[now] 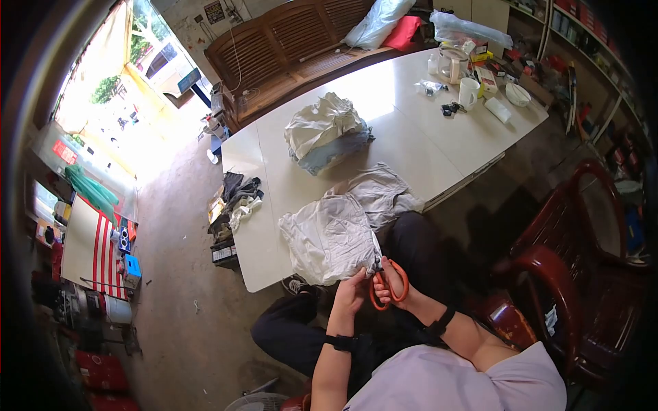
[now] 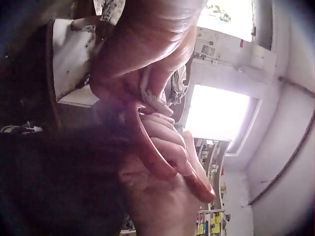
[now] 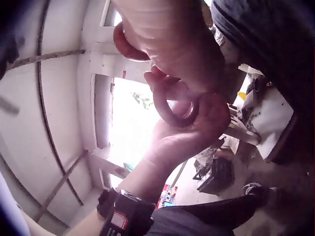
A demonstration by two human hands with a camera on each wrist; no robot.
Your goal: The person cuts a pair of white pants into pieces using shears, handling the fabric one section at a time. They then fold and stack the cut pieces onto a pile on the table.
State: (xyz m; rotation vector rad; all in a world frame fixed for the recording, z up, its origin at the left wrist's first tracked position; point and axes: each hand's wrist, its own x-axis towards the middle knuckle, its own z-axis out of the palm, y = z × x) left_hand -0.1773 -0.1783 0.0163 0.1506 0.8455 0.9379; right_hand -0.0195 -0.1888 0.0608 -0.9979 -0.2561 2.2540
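Right hand curled through orange scissors, left hand apparently pinching the pale garment beside the blades: best held taut, snips short, fingertips clear.

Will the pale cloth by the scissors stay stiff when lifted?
Probably floppy: the pale cloth lies wrinkled and droops over the table edge. It looks thin, so likely light, and may slide off.
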